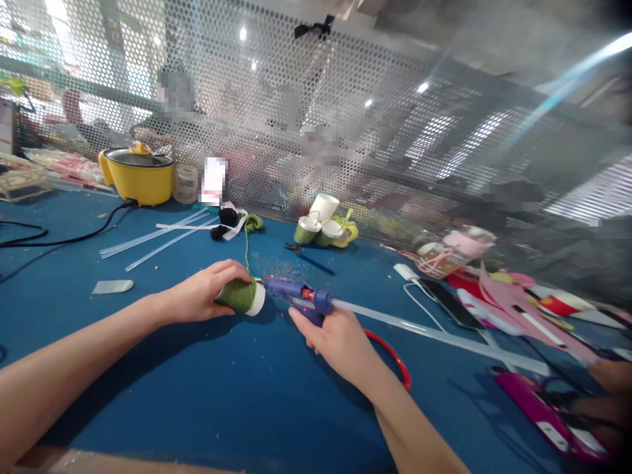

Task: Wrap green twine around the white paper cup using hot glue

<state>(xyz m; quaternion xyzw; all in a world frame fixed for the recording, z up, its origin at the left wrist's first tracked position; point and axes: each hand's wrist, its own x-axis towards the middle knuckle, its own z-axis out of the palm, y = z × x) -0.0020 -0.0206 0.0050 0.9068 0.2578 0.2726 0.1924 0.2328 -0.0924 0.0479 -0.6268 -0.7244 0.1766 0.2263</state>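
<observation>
My left hand (217,284) is wrapped round a paper cup (258,298) lying on its side, most of its wall covered by wound green yarn (238,296). From the cup a strand runs back to a small green yarn bundle (253,224). In my right hand (340,339) is a blue hot glue gun (301,294), its nozzle pointing left at the cup's white end. Whether the nozzle touches the cup I cannot tell. A long clear glue stick (439,337) sticks out of the gun's back. Part of the gun's handle is hidden by my fingers.
Farther back stand several white cups (324,207), some yarn-wrapped, behind dark pliers (311,257). Clear glue sticks (162,245) lie left, near a yellow electric pot (141,178). To the right are a phone (451,303), pink craft pieces (518,309) and a purple power strip (543,411).
</observation>
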